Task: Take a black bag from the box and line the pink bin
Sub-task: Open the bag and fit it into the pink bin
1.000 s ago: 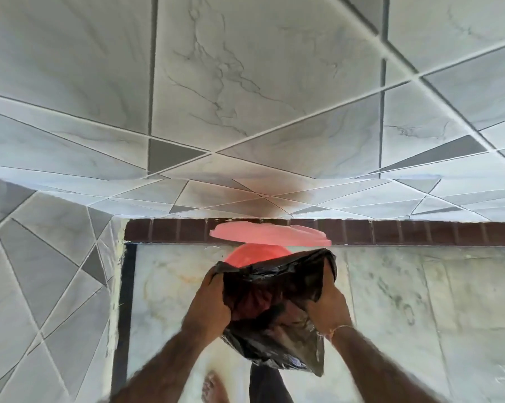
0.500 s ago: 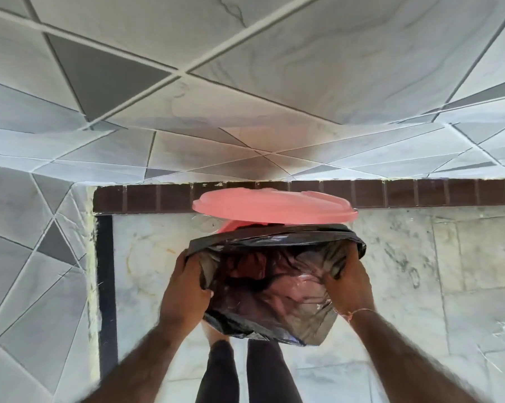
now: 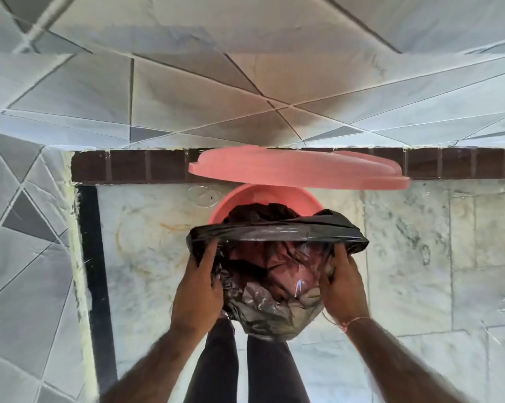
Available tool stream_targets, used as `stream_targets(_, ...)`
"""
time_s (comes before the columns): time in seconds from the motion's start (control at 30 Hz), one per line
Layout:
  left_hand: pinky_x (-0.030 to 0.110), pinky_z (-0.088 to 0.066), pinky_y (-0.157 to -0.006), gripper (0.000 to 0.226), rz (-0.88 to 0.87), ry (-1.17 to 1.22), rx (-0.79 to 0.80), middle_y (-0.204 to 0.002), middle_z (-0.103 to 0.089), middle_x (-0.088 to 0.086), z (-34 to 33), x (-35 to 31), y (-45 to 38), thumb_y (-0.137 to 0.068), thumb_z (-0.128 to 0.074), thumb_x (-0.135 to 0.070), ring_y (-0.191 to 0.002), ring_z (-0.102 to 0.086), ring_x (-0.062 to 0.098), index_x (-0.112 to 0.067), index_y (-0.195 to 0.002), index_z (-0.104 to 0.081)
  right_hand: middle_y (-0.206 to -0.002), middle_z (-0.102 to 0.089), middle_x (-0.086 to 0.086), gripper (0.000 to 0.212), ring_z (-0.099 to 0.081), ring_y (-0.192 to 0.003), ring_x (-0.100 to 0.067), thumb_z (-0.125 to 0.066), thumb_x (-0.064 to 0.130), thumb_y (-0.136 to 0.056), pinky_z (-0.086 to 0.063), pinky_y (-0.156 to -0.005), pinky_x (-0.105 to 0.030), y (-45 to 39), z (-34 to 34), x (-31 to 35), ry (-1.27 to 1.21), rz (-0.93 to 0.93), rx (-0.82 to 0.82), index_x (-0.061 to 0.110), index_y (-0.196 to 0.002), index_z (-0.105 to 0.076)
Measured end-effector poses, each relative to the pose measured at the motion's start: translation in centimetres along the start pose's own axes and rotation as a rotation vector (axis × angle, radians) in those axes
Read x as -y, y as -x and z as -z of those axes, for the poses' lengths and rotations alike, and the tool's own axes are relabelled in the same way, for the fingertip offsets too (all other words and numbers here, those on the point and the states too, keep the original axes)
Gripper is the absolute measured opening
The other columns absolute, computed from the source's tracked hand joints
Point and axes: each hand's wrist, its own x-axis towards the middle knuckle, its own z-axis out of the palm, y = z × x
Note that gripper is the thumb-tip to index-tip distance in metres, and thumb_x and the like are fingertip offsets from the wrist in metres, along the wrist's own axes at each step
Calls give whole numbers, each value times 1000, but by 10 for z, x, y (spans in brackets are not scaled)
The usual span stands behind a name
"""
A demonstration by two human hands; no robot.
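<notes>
In the head view we look down at one pink bin (image 3: 239,199) on the marble floor (image 3: 419,271), set just right of the frame's centre. Its single pink lid (image 3: 297,170) stands raised above it, spreading across the upper middle of the frame and covering part of the brown tile border (image 3: 129,165) along the foot of the wall. The lid overhangs the far side of the bin's mouth.

We see one black bag (image 3: 274,286). Its mouth is stretched wide over the near rim of the bin, and its crumpled body drapes down the near side, hiding most of the bin's front wall; some black plastic also lies inside the bin. The pink shows dimly through the thin film.

Two hands work here. Our left hand (image 3: 200,286), at lower centre-left, is closed on the left edge of the bag, fingers curled into the plastic. Our right hand (image 3: 344,283), at lower centre-right, is clenched on the right edge likewise, with a thin thread band (image 3: 354,321) on its wrist.

Two dark trouser legs (image 3: 245,370) show at the bottom centre, between our forearms. Grey patterned wall tiles (image 3: 42,257) fill the left side and the top of the frame.
</notes>
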Motion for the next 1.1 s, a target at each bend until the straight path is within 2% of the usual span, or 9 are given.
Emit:
stream_targets(0.1, 28, -38, -104, 67, -13, 118, -173, -147, -38, 6, 17, -20, -22, -88, -51, -5, -127, -49, 26, -32, -147, -33, -123, -55, -20, 54, -59, -104, -41, -51, 2, -85, -50, -86, -43, -17, 15, 8, 43, 76, -142, 15, -137, -52)
stream_targets(0.2, 34, -42, -104, 59, 21, 47, -168, -135, -43, 8, 35, -22, -38, -89, -53, -2, -123, -51, 29, -26, -142, -43, -121, -54, -19, 42, -59, -103, -42, -56, 10, -86, -50, -87, -45, -34, 32, 4, 139, 50, -151, 11, -128, -56)
stream_targets(0.33, 29, -42, -105, 69, -78, -12, 83, -141, -32, 3, 34, -14, -14, -87, -60, -1, -131, -46, 24, -31, -145, -37, -135, -42, -15, 78, -56, -111, -41, -67, 10, -77, -49, -90, -45, -29, 36, -7, 135, -33, 34, 19, -147, -32)
stream_targets(0.5, 22, -40, -102, 46, 57, 57, 76, -135, -42, 0, 19, 13, 17, -88, -60, -2, -122, -51, 20, -27, -126, -61, -142, -31, -10, 104, -60, -102, -47, -66, 2, -70, -52, -79, -48, 2, 21, -22, 145, -94, 135, 36, -151, -11)
stream_targets(0.57, 29, -46, -99, 40, 79, 14, 54, -125, -52, 1, 15, 24, 18, -89, -55, -1, -112, -57, 23, -24, -119, -67, -144, -31, -10, 107, -61, -100, -46, -67, 1, -69, -53, -78, -47, 7, 14, -29, 118, -114, 140, 39, -151, -9)
stream_targets(0.7, 39, -49, -99, 44, 182, -38, 75, -127, -55, 3, 4, 42, 14, -90, -52, -9, -113, -56, 27, -25, -131, -57, -134, -38, -16, 105, -59, -103, -46, -76, 14, -68, -49, -77, -42, 9, 0, -41, 80, -202, 125, 34, -150, -14)
stream_targets(0.83, 42, -49, -98, 51, 129, -100, 109, -136, -49, 0, -6, 47, 8, -88, -58, -14, -118, -57, 29, -28, -136, -48, -118, -46, -18, 77, -58, -98, -47, -75, 17, -69, -51, -76, -43, 6, -16, -48, 85, -202, 42, 28, -133, -34)
stream_targets(1.0, 44, -53, -83, 42, 125, -95, 0, -118, -57, 11, -17, 59, -15, -86, -59, -10, -102, -62, 36, -17, -127, -51, -131, -42, -17, 82, -58, -106, -44, -87, 23, -56, -51, -85, -45, -12, -27, -65, 83, -276, 64, 15, -125, -42)
stream_targets(1.1, 48, -50, -90, 46, 162, -75, -21, -120, -55, 18, -17, 65, -40, -84, -59, -9, -111, -56, 39, -10, -129, -47, -135, -41, -21, 83, -56, -111, -42, -84, 25, -61, -50, -90, -47, -27, -21, -73, 101, -264, 66, 11, -131, -43)
